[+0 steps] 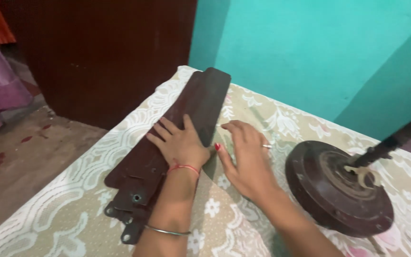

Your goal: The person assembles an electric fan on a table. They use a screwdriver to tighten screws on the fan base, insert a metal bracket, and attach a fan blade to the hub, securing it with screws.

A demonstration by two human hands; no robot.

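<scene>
On the bed's floral bedsheet [72, 209], a stack of dark brown fan blades [186, 123] lies lengthwise, metal brackets toward the camera. Left hand [179, 143] rests flat on top of the blades, fingers spread, gripping nothing. Right hand [246, 152] lies open on the sheet just beside the blades' right edge, thumb near the left hand. Round brown fan motor [336, 190] with its rod sits further right, apart from both hands.
</scene>
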